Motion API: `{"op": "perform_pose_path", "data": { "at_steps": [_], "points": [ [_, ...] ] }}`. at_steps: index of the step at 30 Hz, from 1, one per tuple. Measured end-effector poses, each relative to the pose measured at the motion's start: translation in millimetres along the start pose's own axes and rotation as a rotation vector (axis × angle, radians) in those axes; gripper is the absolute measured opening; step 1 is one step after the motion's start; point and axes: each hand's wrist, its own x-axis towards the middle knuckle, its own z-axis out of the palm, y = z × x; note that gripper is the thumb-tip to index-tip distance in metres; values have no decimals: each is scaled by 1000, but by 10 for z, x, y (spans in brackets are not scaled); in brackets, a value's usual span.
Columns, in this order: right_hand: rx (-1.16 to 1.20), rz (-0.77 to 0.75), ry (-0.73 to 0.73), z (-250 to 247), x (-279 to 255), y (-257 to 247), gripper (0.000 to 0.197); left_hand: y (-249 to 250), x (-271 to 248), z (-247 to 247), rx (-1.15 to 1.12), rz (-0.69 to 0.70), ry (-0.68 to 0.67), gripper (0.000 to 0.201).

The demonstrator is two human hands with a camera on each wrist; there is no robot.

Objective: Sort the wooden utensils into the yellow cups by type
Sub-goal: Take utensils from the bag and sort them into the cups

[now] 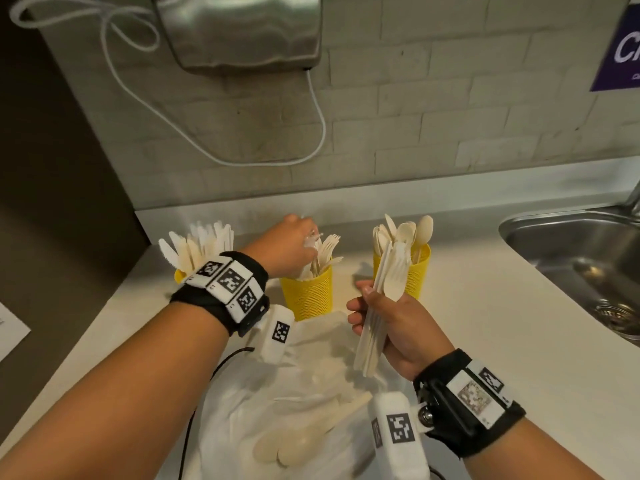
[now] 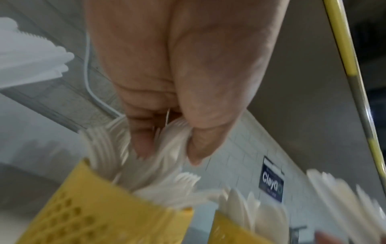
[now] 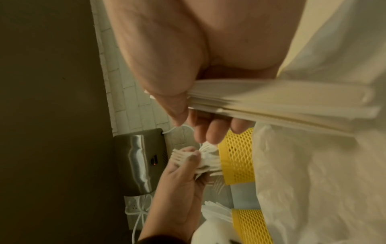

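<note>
Three yellow mesh cups stand in a row on the counter. The left cup (image 1: 179,274) holds knives, the middle cup (image 1: 307,295) holds forks (image 1: 325,252), the right cup (image 1: 417,271) holds spoons. My left hand (image 1: 298,240) reaches over the middle cup and pinches fork heads (image 2: 173,143) between thumb and fingers. My right hand (image 1: 391,323) grips a bundle of wooden utensils (image 1: 381,303) upright in front of the right cup; their handles (image 3: 292,102) stick out past my thumb.
A white plastic bag (image 1: 304,386) with loose wooden spoons (image 1: 294,445) lies at the counter's near edge. A steel sink (image 1: 581,258) is at the right. A metal dispenser (image 1: 239,29) and its white cable (image 1: 322,126) hang on the tiled wall.
</note>
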Motion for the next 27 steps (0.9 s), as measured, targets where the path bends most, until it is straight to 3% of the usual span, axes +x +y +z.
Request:
{"op": "perform_pose_path", "data": {
  "at_steps": [4, 7, 9, 12, 14, 17, 22, 24, 27],
  "points": [
    [-10, 23, -37, 12, 7, 10, 7, 4, -19, 81, 120, -67, -93, 46],
    [-77, 25, -52, 16, 23, 7, 8, 88, -185, -78, -41, -38, 141, 53],
    [-143, 21, -52, 33, 34, 15, 16, 213, -333, -148, -242, -7, 292, 41],
    [-256, -5, -70, 108, 38, 36, 23, 423, -533, -45, -517, -25, 151, 27],
    [-349, -58, -114, 188, 24, 42, 17, 509, -607, 122, -511, -9, 72, 32],
    [-370, -53, -168, 269, -2, 67, 25, 486, -651, 266, -528, -32, 123, 25],
    [-109, 125, -156, 208, -7, 79, 11, 299, -671, 168, -843, -121, 168, 20],
    [-2, 148, -127, 178, 6, 84, 14, 260, -688, 31, -952, -119, 271, 24],
    [133, 154, -56, 132, 30, 70, 15, 159, -693, -244, -906, -34, 579, 35]
  ]
}}
